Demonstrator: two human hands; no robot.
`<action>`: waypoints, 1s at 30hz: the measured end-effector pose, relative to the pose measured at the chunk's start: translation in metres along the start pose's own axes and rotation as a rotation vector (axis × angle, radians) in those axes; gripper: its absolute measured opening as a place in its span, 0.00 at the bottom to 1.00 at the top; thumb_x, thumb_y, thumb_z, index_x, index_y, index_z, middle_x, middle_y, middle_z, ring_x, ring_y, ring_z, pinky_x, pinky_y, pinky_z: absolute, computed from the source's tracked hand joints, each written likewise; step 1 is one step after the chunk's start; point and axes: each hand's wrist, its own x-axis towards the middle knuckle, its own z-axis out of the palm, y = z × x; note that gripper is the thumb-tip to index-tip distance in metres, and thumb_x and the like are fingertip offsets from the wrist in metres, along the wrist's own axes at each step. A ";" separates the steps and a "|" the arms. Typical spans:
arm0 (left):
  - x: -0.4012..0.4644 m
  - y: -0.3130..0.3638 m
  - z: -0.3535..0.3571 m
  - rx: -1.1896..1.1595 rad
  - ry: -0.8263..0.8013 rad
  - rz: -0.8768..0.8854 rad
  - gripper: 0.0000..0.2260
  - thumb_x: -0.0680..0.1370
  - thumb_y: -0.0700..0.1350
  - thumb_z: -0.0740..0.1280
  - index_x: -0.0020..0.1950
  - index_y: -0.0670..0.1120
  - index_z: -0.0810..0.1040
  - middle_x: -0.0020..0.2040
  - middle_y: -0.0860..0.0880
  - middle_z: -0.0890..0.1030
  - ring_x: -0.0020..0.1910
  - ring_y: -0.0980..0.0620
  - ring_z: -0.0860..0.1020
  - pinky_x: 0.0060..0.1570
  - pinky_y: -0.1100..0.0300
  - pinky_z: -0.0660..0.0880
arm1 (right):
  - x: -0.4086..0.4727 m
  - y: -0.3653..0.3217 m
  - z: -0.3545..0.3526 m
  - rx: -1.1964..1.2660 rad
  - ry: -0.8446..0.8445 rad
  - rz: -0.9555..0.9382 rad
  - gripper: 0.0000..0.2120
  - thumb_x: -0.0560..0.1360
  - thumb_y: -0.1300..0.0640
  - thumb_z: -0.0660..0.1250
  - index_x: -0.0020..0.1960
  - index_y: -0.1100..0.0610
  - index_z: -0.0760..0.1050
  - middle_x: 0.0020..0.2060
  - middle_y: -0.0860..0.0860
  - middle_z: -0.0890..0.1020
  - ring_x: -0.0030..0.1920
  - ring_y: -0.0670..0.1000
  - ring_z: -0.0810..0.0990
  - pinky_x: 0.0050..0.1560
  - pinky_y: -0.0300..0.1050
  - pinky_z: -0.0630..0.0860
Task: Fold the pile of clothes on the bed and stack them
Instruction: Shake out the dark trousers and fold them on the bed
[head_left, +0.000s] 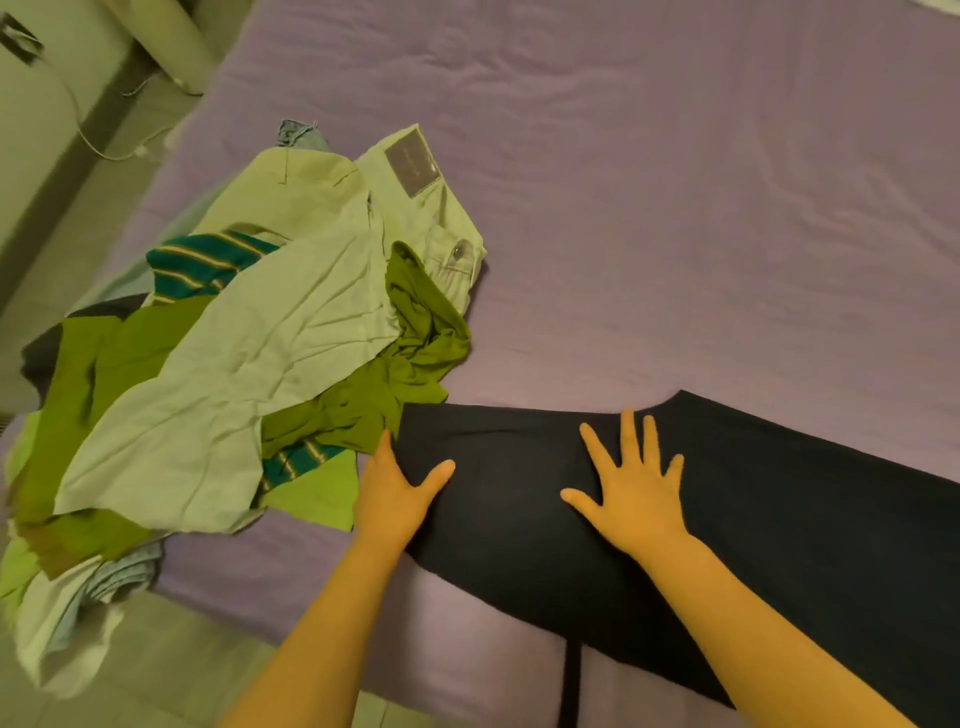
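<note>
Head view looks down on a bed (675, 182) covered with a wrinkled purple sheet, its left edge running beside a pale tiled floor (171, 670) where a white cable (104, 148) trails near the wall. On the left part of the bed sits the pile of clothes (234, 353), unfolded and heaped: pale trousers (415, 208) with a grey patch and a button on top at the far side, a crumpled pale garment (260, 353) draped across the middle, an olive-green garment (415, 332) bunched at the pile's right edge, and a teal striped piece (202, 265) poking out beneath. Part of the heap hangs over the bed's near-left edge. Just right of the pile, a dark navy garment (779, 519) lies spread flat on the sheet, its left end touching the olive-green cloth. The left hand (400, 493) rests flat on that left end, fingers straight and released, thumb spread, fingertips next to the olive cloth. The right hand (628, 493) lies palm down near the garment's middle, fingers (628, 436) splayed wide and pressing the fabric, grasping nothing.
</note>
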 end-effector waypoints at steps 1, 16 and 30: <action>0.000 -0.001 -0.002 0.007 -0.007 -0.037 0.34 0.69 0.59 0.74 0.70 0.46 0.68 0.65 0.46 0.75 0.63 0.45 0.75 0.59 0.44 0.74 | -0.008 -0.006 0.004 0.004 0.003 -0.027 0.41 0.73 0.27 0.47 0.74 0.43 0.29 0.74 0.56 0.30 0.74 0.62 0.31 0.71 0.71 0.46; -0.086 0.130 0.018 -0.605 -0.670 -0.071 0.22 0.73 0.64 0.50 0.58 0.56 0.75 0.50 0.48 0.80 0.31 0.54 0.77 0.29 0.59 0.78 | -0.092 -0.015 -0.060 1.845 -0.224 0.091 0.36 0.65 0.29 0.63 0.67 0.48 0.73 0.61 0.53 0.79 0.61 0.54 0.78 0.63 0.55 0.74; -0.160 0.127 0.199 0.768 -0.436 0.605 0.26 0.82 0.56 0.54 0.78 0.56 0.49 0.79 0.48 0.46 0.78 0.44 0.44 0.74 0.45 0.45 | -0.151 0.201 0.034 1.415 0.257 0.669 0.23 0.74 0.60 0.70 0.67 0.52 0.68 0.66 0.55 0.73 0.60 0.52 0.75 0.52 0.40 0.71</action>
